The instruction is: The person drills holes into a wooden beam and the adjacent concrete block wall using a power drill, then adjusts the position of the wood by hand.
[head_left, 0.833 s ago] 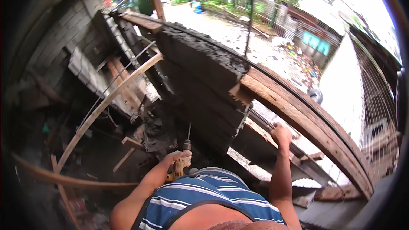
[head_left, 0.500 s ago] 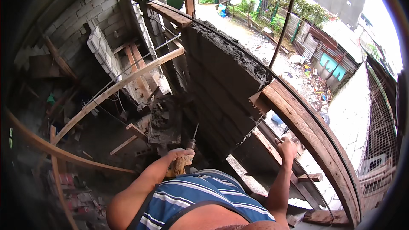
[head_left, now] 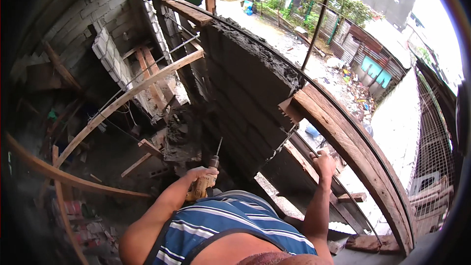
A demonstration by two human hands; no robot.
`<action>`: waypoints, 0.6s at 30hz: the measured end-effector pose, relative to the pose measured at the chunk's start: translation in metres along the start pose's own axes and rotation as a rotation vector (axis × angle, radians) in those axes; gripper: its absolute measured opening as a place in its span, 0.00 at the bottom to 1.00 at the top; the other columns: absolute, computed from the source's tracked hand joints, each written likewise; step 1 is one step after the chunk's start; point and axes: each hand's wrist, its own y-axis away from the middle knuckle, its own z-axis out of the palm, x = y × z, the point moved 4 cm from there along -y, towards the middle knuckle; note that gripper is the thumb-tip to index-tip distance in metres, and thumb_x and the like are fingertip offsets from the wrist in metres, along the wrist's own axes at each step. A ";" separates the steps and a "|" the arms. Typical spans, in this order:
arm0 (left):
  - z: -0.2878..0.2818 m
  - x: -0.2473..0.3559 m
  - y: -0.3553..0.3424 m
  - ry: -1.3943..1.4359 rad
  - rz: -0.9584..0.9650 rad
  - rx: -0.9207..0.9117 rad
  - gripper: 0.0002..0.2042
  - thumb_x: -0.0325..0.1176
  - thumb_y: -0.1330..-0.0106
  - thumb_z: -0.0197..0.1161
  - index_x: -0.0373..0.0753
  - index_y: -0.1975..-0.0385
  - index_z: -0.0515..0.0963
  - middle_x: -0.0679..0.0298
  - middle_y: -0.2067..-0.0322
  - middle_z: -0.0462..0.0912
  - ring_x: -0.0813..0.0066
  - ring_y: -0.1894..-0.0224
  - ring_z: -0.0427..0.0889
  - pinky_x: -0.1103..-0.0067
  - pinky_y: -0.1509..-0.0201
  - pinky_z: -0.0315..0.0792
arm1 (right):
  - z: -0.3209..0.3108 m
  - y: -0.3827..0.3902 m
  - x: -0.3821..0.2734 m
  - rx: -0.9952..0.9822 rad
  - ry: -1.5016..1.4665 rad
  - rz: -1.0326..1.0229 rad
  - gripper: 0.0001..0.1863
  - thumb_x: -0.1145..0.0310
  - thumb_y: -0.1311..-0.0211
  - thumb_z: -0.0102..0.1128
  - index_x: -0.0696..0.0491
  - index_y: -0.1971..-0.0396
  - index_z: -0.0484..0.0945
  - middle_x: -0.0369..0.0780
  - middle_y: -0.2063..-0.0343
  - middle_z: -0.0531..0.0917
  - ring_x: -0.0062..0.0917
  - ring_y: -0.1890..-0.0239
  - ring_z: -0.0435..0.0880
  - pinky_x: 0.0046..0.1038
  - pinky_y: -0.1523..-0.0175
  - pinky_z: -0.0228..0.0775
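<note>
A yellow-and-black power drill (head_left: 202, 184) is gripped in my left hand (head_left: 204, 172), close to my body. Its long thin bit (head_left: 219, 147) points up and away, touching nothing. To the right, my right hand (head_left: 324, 164) is raised with its fingers curled at the top of a thin dark rod (head_left: 354, 201) that slants beside the window-like opening. The palm side of that hand is hidden. Between and beyond the hands stands a dark plastered wall (head_left: 245, 78) with a rough, broken top edge.
A heavy wooden beam (head_left: 343, 137) curves along the right. At left, a long wooden batten (head_left: 132, 93) crosses over a dark floor littered with scrap wood and rubble. An upright steel bar (head_left: 319, 22) rises from the wall top. Outside lies a rubbish-strewn yard (head_left: 348, 81).
The whole view has shifted a little, so the surroundings sit slightly further left and higher. Both hands keep their holds, and the drill still points up.
</note>
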 end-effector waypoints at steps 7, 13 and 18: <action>0.105 0.080 0.192 -0.137 0.708 0.363 0.20 0.54 0.47 0.75 0.42 0.68 0.83 0.62 0.72 0.87 0.68 0.72 0.87 0.73 0.65 0.80 | 0.002 0.004 0.007 0.011 -0.013 0.018 0.22 0.46 0.40 0.64 0.47 0.55 0.85 0.47 0.60 0.87 0.43 0.53 0.85 0.40 0.47 0.75; 0.109 0.093 0.232 0.152 0.157 0.172 0.17 0.53 0.42 0.68 0.47 0.64 0.82 0.62 0.66 0.85 0.71 0.66 0.84 0.75 0.59 0.75 | -0.004 0.005 -0.005 0.043 -0.003 -0.019 0.24 0.45 0.42 0.65 0.48 0.54 0.85 0.48 0.59 0.87 0.43 0.53 0.85 0.41 0.48 0.75; 0.131 0.104 0.273 0.151 0.254 0.133 0.20 0.53 0.31 0.53 0.53 0.47 0.82 0.64 0.48 0.80 0.75 0.45 0.77 0.77 0.39 0.69 | -0.004 0.005 -0.006 0.014 -0.008 0.015 0.23 0.47 0.42 0.65 0.49 0.56 0.86 0.48 0.58 0.87 0.43 0.51 0.85 0.40 0.47 0.75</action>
